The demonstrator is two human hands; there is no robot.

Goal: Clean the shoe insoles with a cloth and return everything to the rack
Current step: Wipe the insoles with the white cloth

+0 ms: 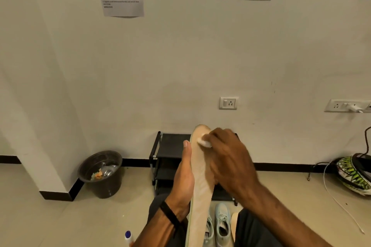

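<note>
A long tan insole point(200, 186) stands nearly upright in front of me. My left hand point(183, 178) holds it from behind along its left edge, thumb up by the rim. My right hand point(226, 158) grips a small white cloth point(204, 143) and presses it against the insole's upper part. Behind the hands stands the black shoe rack point(170, 146), mostly hidden. A pair of pale blue sneakers point(221, 224) sits on the floor below, with a second tan insole point(233, 224) just to their right.
A dark bin point(101, 174) with rubbish stands at the left by the wall corner. A bottle with a blue cap point(128, 236) is at the bottom edge. At the far right lie a green-patterned helmet point(355, 176) and loose cables point(341, 204).
</note>
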